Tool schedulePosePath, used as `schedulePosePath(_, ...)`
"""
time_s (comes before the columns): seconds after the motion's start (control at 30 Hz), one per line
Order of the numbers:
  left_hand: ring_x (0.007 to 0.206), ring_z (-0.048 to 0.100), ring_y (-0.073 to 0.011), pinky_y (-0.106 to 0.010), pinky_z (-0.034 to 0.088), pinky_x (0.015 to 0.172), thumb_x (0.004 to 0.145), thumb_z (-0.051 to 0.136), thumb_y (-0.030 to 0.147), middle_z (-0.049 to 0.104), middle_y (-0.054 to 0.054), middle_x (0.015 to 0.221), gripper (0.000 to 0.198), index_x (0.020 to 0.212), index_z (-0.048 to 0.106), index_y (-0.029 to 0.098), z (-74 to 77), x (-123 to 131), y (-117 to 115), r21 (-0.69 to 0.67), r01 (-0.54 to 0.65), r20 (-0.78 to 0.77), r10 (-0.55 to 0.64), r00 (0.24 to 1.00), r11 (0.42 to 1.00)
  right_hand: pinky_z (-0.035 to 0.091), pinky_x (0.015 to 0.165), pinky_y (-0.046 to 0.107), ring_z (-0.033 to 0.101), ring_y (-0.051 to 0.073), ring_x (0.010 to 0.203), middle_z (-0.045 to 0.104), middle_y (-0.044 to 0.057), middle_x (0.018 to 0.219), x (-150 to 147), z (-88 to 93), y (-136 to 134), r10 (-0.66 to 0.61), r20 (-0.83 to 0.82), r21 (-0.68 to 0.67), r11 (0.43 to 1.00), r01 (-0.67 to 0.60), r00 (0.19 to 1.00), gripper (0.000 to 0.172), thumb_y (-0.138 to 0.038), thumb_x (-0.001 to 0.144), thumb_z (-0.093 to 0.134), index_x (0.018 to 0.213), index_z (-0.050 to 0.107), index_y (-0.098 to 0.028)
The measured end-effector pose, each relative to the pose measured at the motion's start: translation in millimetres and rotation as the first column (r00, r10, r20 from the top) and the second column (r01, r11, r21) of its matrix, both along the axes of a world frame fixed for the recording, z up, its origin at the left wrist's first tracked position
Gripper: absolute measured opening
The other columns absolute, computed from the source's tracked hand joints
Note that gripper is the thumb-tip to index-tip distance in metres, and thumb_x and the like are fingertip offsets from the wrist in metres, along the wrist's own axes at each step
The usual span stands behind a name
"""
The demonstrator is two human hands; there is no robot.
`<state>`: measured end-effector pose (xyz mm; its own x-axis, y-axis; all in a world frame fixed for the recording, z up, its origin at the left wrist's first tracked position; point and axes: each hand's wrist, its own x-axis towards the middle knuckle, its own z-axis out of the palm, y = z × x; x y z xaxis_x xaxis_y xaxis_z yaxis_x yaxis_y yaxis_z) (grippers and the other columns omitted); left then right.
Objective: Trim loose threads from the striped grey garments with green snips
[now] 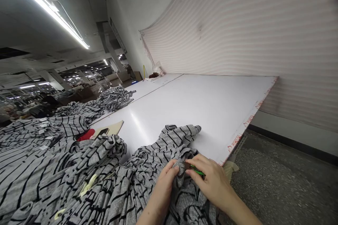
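Observation:
My left hand [166,179] is closed, with thumb and fingers pinching a bunched edge of a grey garment with black stripes [155,158]. Close beside it, my right hand [211,179] is closed around small green thread snips [196,170], mostly hidden by the fingers. The tips of the snips and the right fingertips are right at the pinched cloth. One sleeve-like part [179,135] of the garment lies stretched out on the white table [200,102]. The rest of the cloth hangs in folds below my hands.
More striped garments [23,168] are heaped at the left, with another pile [113,98] farther back. A notebook [114,127], a dark phone [102,132] and a red item [86,135] lie between. The table's right edge [248,121] drops to speckled floor; sheeting [224,24] covers the wall.

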<state>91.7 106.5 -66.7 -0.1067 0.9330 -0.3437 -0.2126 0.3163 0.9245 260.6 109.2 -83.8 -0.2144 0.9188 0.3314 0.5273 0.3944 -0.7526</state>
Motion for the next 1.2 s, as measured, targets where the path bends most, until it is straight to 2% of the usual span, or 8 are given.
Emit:
schedulePosePath(0.47, 0.114, 0.053, -0.0291, -0.034, 0.039, 0.095, 0.07, 0.071, 0.031, 0.068, -0.008, 0.111, 0.029, 0.096, 0.071, 0.018, -0.8, -1.6, 0.7, -0.018, 0.042, -0.141, -0.044, 0.989, 0.999, 0.046, 0.076, 0.025, 0.059, 0.017, 0.09, 0.061, 0.002, 0.101, -10.3, -4.5, 10.1, -0.033, -0.301, -0.085, 0.996, 0.007, 0.953, 0.024, -0.033, 0.085, 0.058, 0.106, 0.06, -0.024)
schedulePosePath(0.57, 0.112, 0.053, -0.0296, -0.033, 0.041, 0.093, 0.069, 0.072, 0.03, 0.068, -0.007, 0.109, 0.025, 0.091, 0.073, 0.02, 1.7, -3.5, -0.8, 0.073, 0.122, -0.263, -0.099, 0.96, 0.99, 0.043, 0.068, 0.024, 0.055, 0.015, 0.077, 0.059, 0.001, 0.083, -18.0, -2.8, 14.3, -0.032, -0.326, -0.062, 0.998, 0.013, 0.945, 0.015, -0.033, 0.088, 0.053, 0.084, 0.059, -0.02)
schedulePosePath(0.77, 0.094, 0.057, -0.0254, -0.034, 0.044, 0.083, 0.079, 0.06, 0.026, 0.064, -0.008, 0.095, 0.022, 0.098, 0.07, 0.022, 6.4, -10.9, 1.1, 0.275, 0.395, -0.74, -0.069, 0.669, 0.877, 0.037, 0.056, 0.021, 0.047, 0.012, 0.062, 0.048, -0.003, 0.066, -13.7, -13.4, 24.5, -0.123, -0.461, -0.127, 0.989, 0.072, 0.879, 0.03, -0.043, 0.093, 0.042, 0.077, 0.049, -0.018)
schedulePosePath(0.9, 0.082, 0.055, -0.021, -0.032, 0.045, 0.073, 0.079, 0.049, 0.016, 0.056, -0.007, 0.09, 0.03, 0.105, 0.063, 0.02, 5.3, -17.5, 5.5, 0.521, 0.404, -0.796, 0.258, 0.547, 0.752, 0.039, 0.058, 0.02, 0.051, 0.012, 0.064, 0.054, -0.003, 0.072, -11.3, -20.7, 29.5, 0.001, -0.329, -0.161, 0.985, -0.057, 0.944, 0.016, -0.032, 0.083, 0.057, 0.092, 0.054, -0.02)
schedulePosePath(0.97, 0.083, 0.054, -0.0214, -0.032, 0.045, 0.073, 0.075, 0.054, 0.017, 0.056, -0.007, 0.094, 0.026, 0.099, 0.061, 0.019, 4.8, -19.3, 7.0, 0.552, 0.242, -0.744, 0.339, 0.576, 0.798, 0.039, 0.059, 0.021, 0.053, 0.014, 0.068, 0.057, -0.002, 0.075, -13.0, -24.8, 29.0, 0.019, -0.274, -0.158, 0.985, -0.064, 0.962, 0.007, -0.026, 0.082, 0.055, 0.084, 0.056, -0.02)
schedulePosePath(1.03, 0.08, 0.055, -0.0204, -0.03, 0.044, 0.071, 0.075, 0.056, 0.02, 0.059, -0.005, 0.087, 0.017, 0.091, 0.059, 0.019, 5.0, -18.3, 7.8, 0.435, 0.117, -0.64, 0.215, 0.738, 0.893, 0.038, 0.061, 0.023, 0.054, 0.016, 0.071, 0.058, 0.0, 0.076, -13.9, -29.5, 24.8, -0.021, -0.238, -0.12, 0.993, -0.008, 0.971, 0.006, -0.022, 0.083, 0.051, 0.079, 0.055, -0.019)
schedulePosePath(1.1, 0.076, 0.057, -0.0182, -0.027, 0.044, 0.07, 0.078, 0.058, 0.023, 0.061, -0.003, 0.081, 0.015, 0.093, 0.058, 0.02, 5.5, -14.3, 7.8, 0.253, 0.1, -0.344, -0.008, 0.939, 0.962, 0.037, 0.063, 0.025, 0.053, 0.017, 0.071, 0.058, 0.001, 0.077, -12.2, -32.6, 17.5, -0.046, -0.172, -0.061, 0.998, 0.036, 0.984, 0.006, -0.016, 0.08, 0.049, 0.082, 0.055, -0.019)
schedulePosePath(1.2, 0.074, 0.059, -0.0154, -0.024, 0.044, 0.068, 0.076, 0.065, 0.022, 0.063, -0.003, 0.083, 0.026, 0.099, 0.055, 0.02, 5.5, -7.0, 6.8, 0.135, 0.104, 0.121, -0.12, 0.985, 0.985, 0.038, 0.062, 0.025, 0.055, 0.016, 0.071, 0.06, 0.0, 0.08, -5.5, -28.3, 6.2, 0.004, -0.114, -0.054, 0.998, -0.01, 0.994, 0.01, -0.014, 0.082, 0.048, 0.084, 0.056, -0.021)
